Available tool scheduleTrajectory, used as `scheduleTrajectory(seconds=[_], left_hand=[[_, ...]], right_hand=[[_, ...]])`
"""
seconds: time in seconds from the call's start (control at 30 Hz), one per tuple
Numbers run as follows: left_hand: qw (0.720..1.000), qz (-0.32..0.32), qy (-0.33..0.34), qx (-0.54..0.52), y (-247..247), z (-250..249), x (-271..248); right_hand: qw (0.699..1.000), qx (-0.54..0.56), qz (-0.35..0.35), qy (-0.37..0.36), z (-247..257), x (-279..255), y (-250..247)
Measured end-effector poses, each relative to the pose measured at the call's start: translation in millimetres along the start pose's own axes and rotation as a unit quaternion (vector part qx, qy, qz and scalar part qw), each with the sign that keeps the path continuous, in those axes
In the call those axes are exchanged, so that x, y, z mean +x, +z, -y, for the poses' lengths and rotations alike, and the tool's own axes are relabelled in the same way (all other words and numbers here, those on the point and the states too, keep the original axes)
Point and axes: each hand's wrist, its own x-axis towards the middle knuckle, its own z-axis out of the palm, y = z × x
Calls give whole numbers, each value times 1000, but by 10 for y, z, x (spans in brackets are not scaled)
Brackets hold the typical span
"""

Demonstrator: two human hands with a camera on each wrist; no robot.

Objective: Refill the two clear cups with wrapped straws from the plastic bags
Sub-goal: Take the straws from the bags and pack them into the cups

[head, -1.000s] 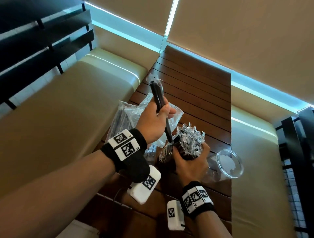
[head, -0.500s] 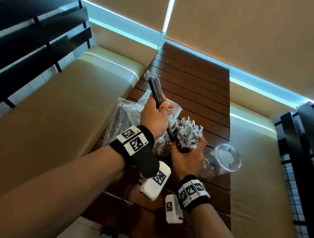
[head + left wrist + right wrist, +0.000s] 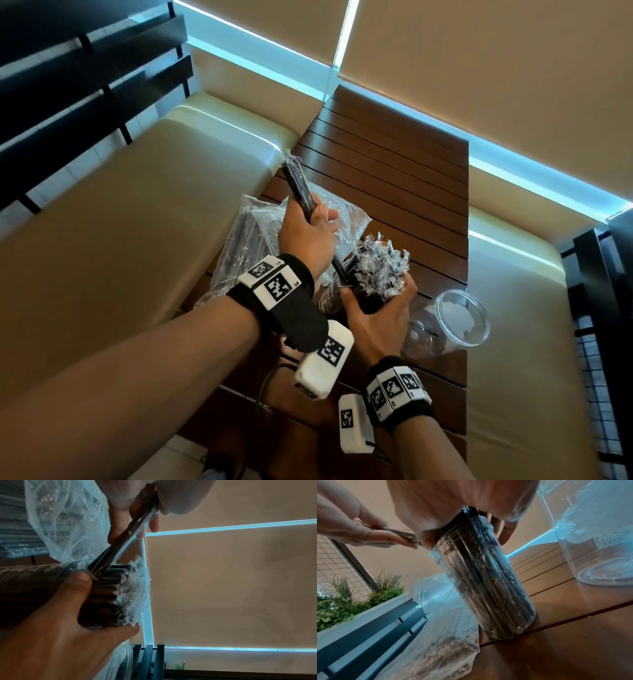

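Two clear cups [image 3: 460,318] [image 3: 488,582], one plastic bag [image 3: 246,240], two hands [image 3: 306,240] [image 3: 380,318].

text: none readable | wristbands [image 3: 274,281]: square coded markers only

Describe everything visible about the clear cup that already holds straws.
The filled cup is a tall, ribbed, clear plastic tumbler, packed tight with dark straws whose crinkled clear wrapper ends stick out above the rim. It stands tilted on the wooden slat table, its base on the surface, against a plastic bag. The right hand grips it around the rim. The left hand holds a small bundle of straws whose lower end enters the cup's mouth.
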Motion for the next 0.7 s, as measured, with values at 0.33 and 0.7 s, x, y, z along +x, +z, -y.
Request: scheduleTrajectory(seconds=[0.33, 0.7], left_hand=[[982, 13, 135, 129, 166, 119, -177], [968, 28, 179, 171, 177, 261, -166]], right_hand=[[997, -63, -46, 13, 72, 26, 6], [998, -33, 33, -40, 10, -11, -114]])
